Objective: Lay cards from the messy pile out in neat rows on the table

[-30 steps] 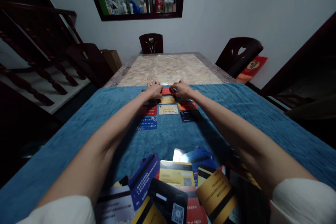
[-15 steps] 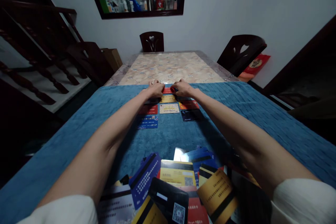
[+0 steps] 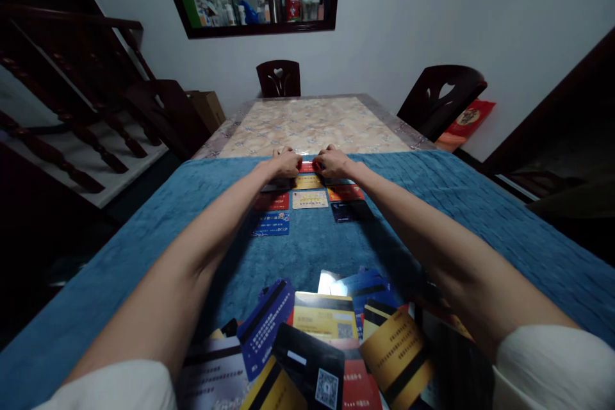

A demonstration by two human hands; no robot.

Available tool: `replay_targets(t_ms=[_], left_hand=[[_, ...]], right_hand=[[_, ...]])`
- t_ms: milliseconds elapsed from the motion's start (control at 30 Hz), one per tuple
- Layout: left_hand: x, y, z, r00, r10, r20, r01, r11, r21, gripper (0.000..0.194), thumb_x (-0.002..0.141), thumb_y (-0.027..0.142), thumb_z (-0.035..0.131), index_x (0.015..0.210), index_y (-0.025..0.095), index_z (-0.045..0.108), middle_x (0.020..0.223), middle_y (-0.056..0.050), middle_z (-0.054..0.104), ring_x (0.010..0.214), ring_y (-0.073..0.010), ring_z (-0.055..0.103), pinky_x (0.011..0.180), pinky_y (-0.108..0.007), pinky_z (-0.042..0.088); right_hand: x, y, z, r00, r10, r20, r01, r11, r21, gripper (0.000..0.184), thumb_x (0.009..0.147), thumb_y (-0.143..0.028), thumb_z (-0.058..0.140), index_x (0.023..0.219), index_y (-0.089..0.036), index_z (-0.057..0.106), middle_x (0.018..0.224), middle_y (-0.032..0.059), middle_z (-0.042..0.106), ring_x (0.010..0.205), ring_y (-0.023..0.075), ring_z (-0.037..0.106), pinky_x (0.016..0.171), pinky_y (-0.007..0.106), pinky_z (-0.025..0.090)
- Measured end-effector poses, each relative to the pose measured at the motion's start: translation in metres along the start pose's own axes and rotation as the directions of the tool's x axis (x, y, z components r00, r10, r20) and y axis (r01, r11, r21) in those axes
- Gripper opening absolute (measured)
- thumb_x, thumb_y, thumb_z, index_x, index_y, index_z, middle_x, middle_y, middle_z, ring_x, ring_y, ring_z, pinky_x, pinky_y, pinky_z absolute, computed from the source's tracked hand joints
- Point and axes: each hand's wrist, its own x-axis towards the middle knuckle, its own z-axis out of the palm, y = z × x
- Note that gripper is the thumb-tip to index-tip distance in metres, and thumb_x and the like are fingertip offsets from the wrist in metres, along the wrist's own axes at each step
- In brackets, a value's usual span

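Note:
Both arms reach far forward over the blue cloth. My left hand (image 3: 287,163) pinches the left edge of a red card (image 3: 307,167), and my right hand (image 3: 332,162) has its right edge between bent fingers. That card lies flat at the far end of the middle column, just beyond a gold card (image 3: 308,182) and a cream card (image 3: 310,199). In the left column are a red DCEP card (image 3: 272,201) and a blue DCEP card (image 3: 271,224). On the right lie an orange-red card (image 3: 346,192) and a dark card (image 3: 352,211). My hands partly cover the farther cards.
A loose heap of cards (image 3: 324,317), several with magnetic stripes showing, lies close to me between my forearms. The blue cloth (image 3: 158,230) covers the near part of the patterned table (image 3: 312,122). Dark wooden chairs (image 3: 278,77) stand around the table.
Almost nothing differs. Both hands stay at the red card's edges, with only a very slight shift of the fingers and the camera view.

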Motion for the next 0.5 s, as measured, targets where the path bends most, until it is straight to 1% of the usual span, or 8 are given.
replay_targets(t_ms=[133,200,333,500], left_hand=[[-0.002,-0.003,-0.002,0.996,0.021,-0.092,-0.024,0.999,-0.035,0.04,0.072,0.016,0.053,0.108,0.02,0.071,0.128,-0.012,0.062,0.135,-0.032,0.035,0.106,-0.051,0.03],[-0.006,-0.005,-0.004,0.99,0.02,-0.14,-0.027,0.999,-0.044,0.042,0.074,0.017,0.052,0.112,0.02,0.07,0.131,-0.012,0.06,0.135,-0.031,0.035,0.105,-0.049,0.03],[-0.019,-0.01,-0.011,0.977,0.026,-0.213,-0.04,0.997,-0.063,0.042,0.074,0.013,0.051,0.11,0.019,0.072,0.131,-0.013,0.061,0.135,-0.0324,0.034,0.104,-0.052,0.029],[-0.043,-0.016,-0.02,0.964,0.035,-0.262,-0.051,0.997,-0.057,0.033,0.081,0.018,0.049,0.104,0.02,0.073,0.127,-0.012,0.062,0.135,-0.0331,0.034,0.104,-0.054,0.027]], right_hand=[[-0.005,0.001,-0.004,1.0,0.007,-0.029,-0.006,1.0,0.024,0.041,0.092,-0.033,0.049,0.129,-0.02,0.064,0.131,0.0143,0.061,0.12,0.0339,0.046,0.088,0.041,0.039],[-0.01,0.002,-0.008,0.999,0.009,-0.047,-0.007,0.999,0.042,0.043,0.092,-0.032,0.05,0.132,-0.02,0.062,0.133,0.0142,0.06,0.122,0.0347,0.044,0.088,0.042,0.039],[-0.022,0.001,-0.015,0.996,0.014,-0.085,-0.009,0.998,0.061,0.041,0.092,-0.03,0.052,0.13,-0.02,0.064,0.133,0.0138,0.06,0.122,0.0344,0.042,0.089,0.043,0.037],[-0.041,-0.004,-0.02,0.992,-0.001,-0.13,0.007,0.999,0.051,0.037,0.093,-0.03,0.053,0.126,-0.021,0.066,0.129,0.0138,0.061,0.12,0.033,0.042,0.086,0.041,0.035]])
